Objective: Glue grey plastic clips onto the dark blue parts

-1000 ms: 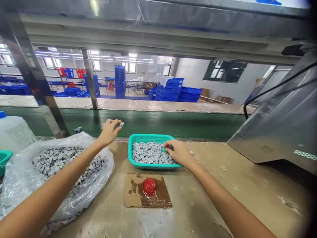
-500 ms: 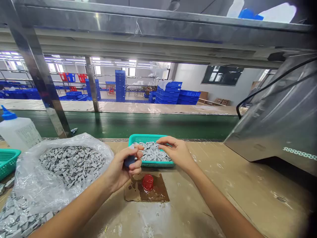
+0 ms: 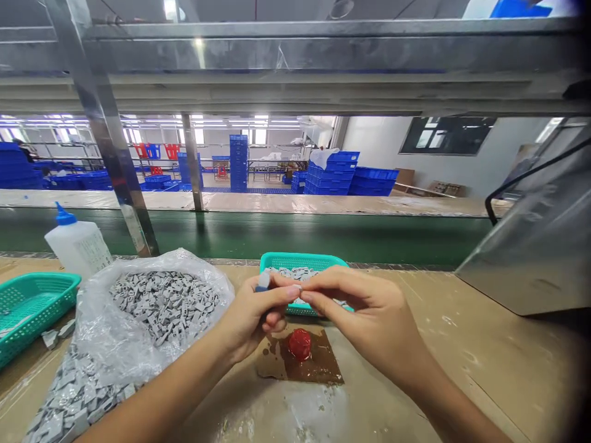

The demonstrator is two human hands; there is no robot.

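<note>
I have the left hand (image 3: 253, 314) and right hand (image 3: 369, 307) fingertip to fingertip on a tiny part (image 3: 298, 288) — neither nearer, long axis unreadable — with the basket (image 3: 305, 256) just beyond. My left also grips a blue piece (image 3: 261, 287).

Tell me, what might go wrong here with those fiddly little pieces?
The small pale piece where the left hand and right hand meet could slip and get lost among the grey parts in the green basket.
Either hand might brush the wet-looking red object on the stained cardboard.
The plastic bag gapes open, so a nudge could spill its contents.
</note>
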